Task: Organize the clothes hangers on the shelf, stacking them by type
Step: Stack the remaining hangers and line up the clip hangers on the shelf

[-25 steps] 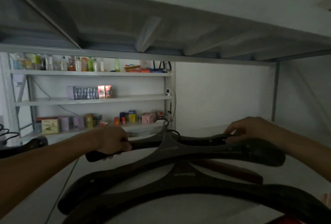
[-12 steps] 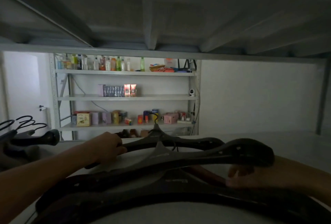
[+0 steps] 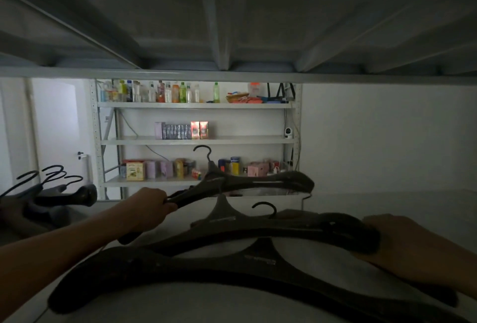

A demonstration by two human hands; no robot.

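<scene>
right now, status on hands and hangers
Left hand shut on raised black hanger, tilted up off the shelf. Right hand at end of next hanger, grip unclear. Stacked hangers wait far left. Path clear.

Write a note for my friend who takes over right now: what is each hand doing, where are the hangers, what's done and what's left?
Left hand: closed around one end of a dark hanger, lifted clear of the shelf.
Right hand: resting against the end of the middle hanger; grip unclear.
Nearest hanger lies flat in front.
Done: a few hangers are already piled at far left, hooks up.
Left: probably carry the lifted one to a matching pile, then sort the two lying here.
</scene>
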